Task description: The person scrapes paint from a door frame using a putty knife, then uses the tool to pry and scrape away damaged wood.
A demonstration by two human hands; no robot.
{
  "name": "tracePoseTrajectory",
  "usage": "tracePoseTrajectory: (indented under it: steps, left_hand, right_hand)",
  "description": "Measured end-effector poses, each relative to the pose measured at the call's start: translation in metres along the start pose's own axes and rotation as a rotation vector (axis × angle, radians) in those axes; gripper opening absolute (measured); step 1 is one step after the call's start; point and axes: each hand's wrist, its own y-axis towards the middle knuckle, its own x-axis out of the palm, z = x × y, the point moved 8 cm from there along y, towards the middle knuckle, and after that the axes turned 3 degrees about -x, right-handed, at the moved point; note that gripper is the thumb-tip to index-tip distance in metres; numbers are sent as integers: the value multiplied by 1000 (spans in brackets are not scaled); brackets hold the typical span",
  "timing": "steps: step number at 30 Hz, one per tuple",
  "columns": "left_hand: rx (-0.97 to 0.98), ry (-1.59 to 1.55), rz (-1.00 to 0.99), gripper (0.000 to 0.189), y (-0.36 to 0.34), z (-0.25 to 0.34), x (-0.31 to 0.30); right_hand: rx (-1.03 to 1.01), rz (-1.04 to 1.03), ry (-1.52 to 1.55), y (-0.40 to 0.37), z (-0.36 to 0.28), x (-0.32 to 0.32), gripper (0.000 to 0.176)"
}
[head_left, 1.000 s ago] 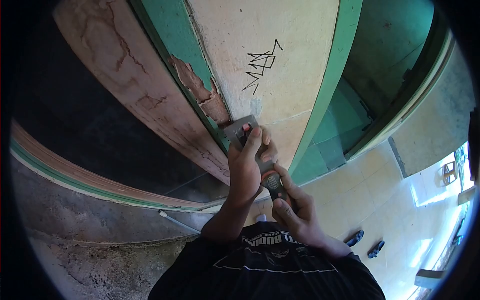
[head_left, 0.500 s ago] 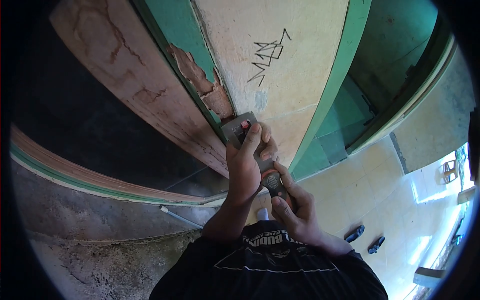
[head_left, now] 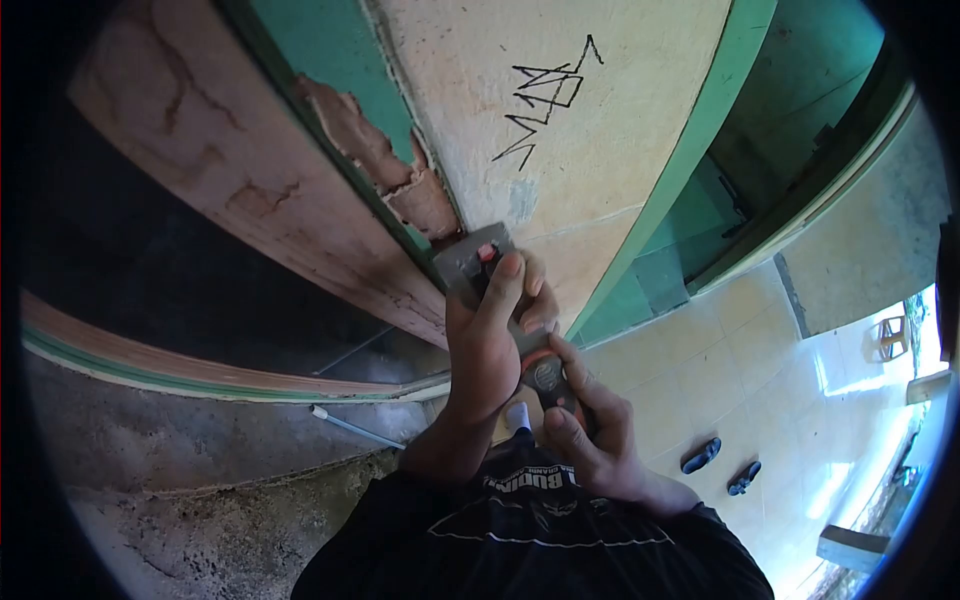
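My right hand [head_left: 600, 430] is wrapped round the black and orange handle [head_left: 548, 378] of a scraper. Higher up, my left hand [head_left: 485, 335] clasps the scraper's flat grey blade [head_left: 463, 262], thumb on top and fingers curled over the far edge. A small red and black patch [head_left: 487, 252] shows beside the left thumb. The blade's end lies at the lower end of the broken brown strip [head_left: 420, 195] on the green-painted door frame, where paint and surface have come away. Part of the blade is hidden under my left fingers.
A cream wall [head_left: 590, 200] with a black scribble rises right of the frame. A dark opening [head_left: 200, 270] lies left, a green doorway [head_left: 670, 250] right. Black sandals [head_left: 702, 456] sit on the tiled floor, a small stool [head_left: 892, 338] farther off. A pale rod [head_left: 355, 428] lies left.
The view has shifted slightly, so the wall and frame appear a little displaced. Both hands keep the same hold on the scraper, its blade still at the damaged strip.
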Motion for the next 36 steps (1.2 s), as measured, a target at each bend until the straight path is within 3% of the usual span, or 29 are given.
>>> tracePoseTrajectory:
  steps: [2,5,14,18,36]
  left_hand:
    - [0,28,4,26,3,2,2]
    - [-6,50,-28,27,-1,6,9]
    - [-68,4,-12,28,-3,-2,3]
    - [1,40,11,27,1,4,5]
    - [-54,0,-42,25,1,2,7]
  right_hand:
    - [-96,2,-50,0,-2,0,56]
    - [41,-22,-16,-6,-2,0,57]
    - [-117,28,-41,-3,-1,1,56]
    - [-89,27,-64,-3,-2,0,56]
    - [-89,32,3,-5,-6,3,56]
